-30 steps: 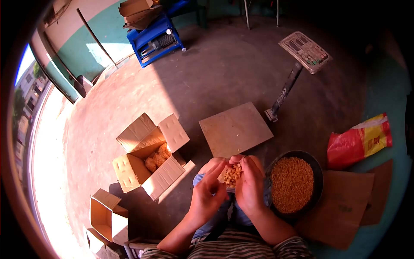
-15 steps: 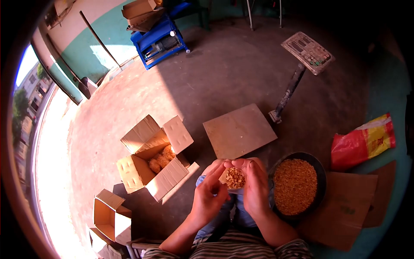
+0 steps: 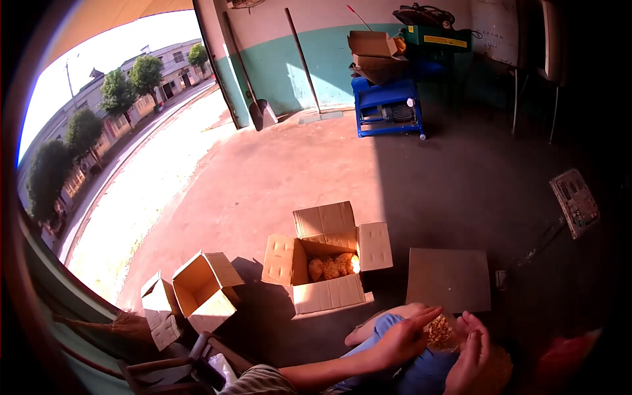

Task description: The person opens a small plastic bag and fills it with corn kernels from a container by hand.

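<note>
A small clear bag of golden-brown kernel-like bits (image 3: 440, 332) is between my two hands, above my jeans-covered lap. My left hand (image 3: 405, 339) grips the bag's left and upper side, its fingers reaching across the top. At the right edge, my right hand (image 3: 471, 355) pinches the bag with bent fingers. Partly hidden behind that hand, in shadow, is the basin of similar loose bits (image 3: 501, 372). An open cardboard box (image 3: 328, 296) in front of me holds several filled bags (image 3: 332, 266).
Two more open boxes, one larger (image 3: 209, 293) and one narrower (image 3: 160, 309), stand at left. A platform scale plate (image 3: 449, 280) with its display post (image 3: 575, 203) lies at right. Farther back are a blue motor-driven machine (image 3: 388, 108) and a dustpan (image 3: 263, 115).
My view has swung left and up, so the boxes, scale and hands appear farther right and the street shows more. The bag is still between both hands.
</note>
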Demonstrator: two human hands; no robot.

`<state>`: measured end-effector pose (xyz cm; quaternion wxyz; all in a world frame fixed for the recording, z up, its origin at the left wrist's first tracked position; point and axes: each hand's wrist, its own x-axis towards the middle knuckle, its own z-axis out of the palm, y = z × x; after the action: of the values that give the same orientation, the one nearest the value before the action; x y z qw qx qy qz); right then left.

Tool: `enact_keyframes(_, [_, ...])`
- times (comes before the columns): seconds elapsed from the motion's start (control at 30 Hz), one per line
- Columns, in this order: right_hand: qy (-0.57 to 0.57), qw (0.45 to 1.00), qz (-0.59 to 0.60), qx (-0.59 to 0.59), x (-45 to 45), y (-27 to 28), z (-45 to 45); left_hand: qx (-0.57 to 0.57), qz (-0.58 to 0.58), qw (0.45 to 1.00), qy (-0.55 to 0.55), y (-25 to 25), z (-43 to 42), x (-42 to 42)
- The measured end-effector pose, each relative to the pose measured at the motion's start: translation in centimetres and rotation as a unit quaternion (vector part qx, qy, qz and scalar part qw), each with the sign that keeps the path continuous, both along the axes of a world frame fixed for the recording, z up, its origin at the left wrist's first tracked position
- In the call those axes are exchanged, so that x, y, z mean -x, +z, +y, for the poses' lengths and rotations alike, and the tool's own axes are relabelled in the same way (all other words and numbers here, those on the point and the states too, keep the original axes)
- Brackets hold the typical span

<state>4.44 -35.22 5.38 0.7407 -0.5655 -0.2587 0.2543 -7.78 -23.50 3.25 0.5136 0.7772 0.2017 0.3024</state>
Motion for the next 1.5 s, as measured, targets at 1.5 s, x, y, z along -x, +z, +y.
enact_keyframes(1.5, [-0.251,0.932,-0.02,0.26,-7.4,-24.1,-8.5,0.182,0.059,0.982,0.002,4.1,-0.5,-0.5])
